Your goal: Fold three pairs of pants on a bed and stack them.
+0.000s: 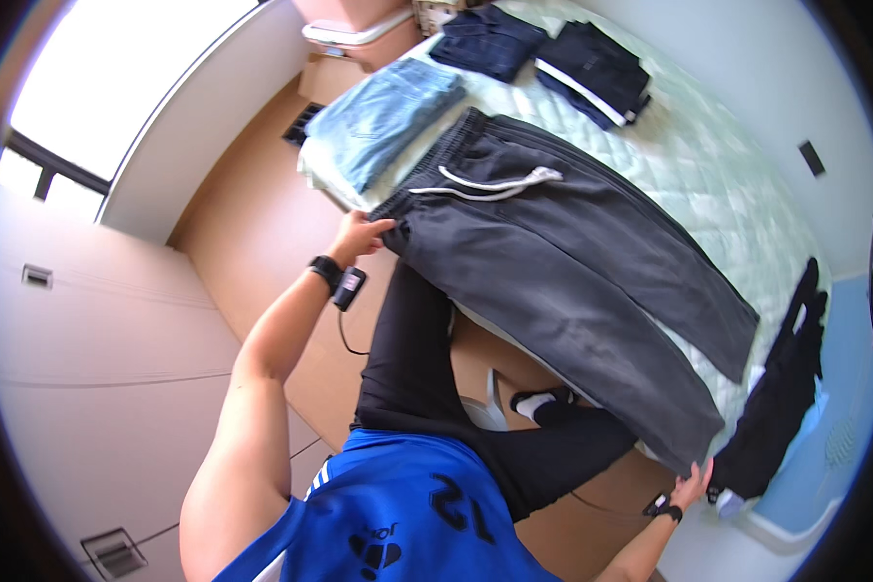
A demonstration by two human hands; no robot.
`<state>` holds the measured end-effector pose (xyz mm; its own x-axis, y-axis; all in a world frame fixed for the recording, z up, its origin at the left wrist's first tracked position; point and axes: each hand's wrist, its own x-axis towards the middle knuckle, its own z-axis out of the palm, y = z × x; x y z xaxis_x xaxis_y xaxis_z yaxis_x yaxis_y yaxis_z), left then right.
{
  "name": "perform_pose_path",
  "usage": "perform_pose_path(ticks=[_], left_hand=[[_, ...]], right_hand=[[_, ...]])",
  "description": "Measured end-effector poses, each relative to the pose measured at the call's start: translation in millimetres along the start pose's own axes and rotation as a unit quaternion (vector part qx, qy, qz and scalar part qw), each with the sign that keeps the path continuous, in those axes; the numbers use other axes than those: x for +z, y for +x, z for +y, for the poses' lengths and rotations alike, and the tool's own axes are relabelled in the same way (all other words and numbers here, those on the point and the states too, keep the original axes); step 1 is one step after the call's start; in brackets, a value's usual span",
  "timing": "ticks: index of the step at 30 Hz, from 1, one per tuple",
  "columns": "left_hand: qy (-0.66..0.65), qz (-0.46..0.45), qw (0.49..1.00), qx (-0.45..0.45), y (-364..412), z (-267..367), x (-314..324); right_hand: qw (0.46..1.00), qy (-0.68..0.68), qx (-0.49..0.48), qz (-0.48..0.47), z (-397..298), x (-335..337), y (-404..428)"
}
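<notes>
Dark grey sweatpants (pixel 553 247) with a white drawstring (pixel 495 188) lie spread over the bed, legs pointing to the lower right. At the side of their elastic waistband, my left hand (pixel 360 236) pinches the fabric between thumb and fingers. My right hand (pixel 691 486) is at the hem of the nearer leg, with the cloth's edge at its fingertips. Both wrists carry black straps with small devices.
The bed's quilted pale green cover (pixel 727 189) also bears folded light blue jeans (pixel 385 109), folded dark jeans (pixel 487 42) and a folded black garment with a white stripe (pixel 593 69). Black clothing (pixel 771 415) hangs over a blue plastic tub (pixel 847 415) at right.
</notes>
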<state>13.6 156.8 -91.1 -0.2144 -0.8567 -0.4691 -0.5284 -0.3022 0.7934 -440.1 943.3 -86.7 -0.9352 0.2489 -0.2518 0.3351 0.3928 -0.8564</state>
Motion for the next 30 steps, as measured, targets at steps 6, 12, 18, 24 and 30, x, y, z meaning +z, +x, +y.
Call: perform_pose_path(ticks=[6, 12, 18, 24, 30], left_hand=[[-0.131, -0.003, 0.991, 0.004, -3.1, 10.1, -16.9], [-0.217, -0.104, 0.961, 0.136, -8.4, 72.3, -37.8], [-0.254, -0.159, 0.947, 0.116, 25.5, 114.6, -36.2], [-0.182, -0.189, 0.957, 0.122, 84.7, 181.1, -0.9], [-0.168, -0.316, 0.897, 0.259, 176.0, 225.7, 50.4]], right_hand=[[0.990, 0.112, -0.073, -0.036, -39.0, -10.6, 18.9], [0.950, 0.303, -0.023, -0.070, -88.3, -32.8, 59.8], [0.927, 0.364, 0.035, -0.082, -127.9, -31.6, 92.0], [0.948, 0.316, 0.026, -0.028, -191.2, 12.2, 126.0], [0.937, 0.348, 0.003, 0.008, -232.1, 112.2, 184.7]])
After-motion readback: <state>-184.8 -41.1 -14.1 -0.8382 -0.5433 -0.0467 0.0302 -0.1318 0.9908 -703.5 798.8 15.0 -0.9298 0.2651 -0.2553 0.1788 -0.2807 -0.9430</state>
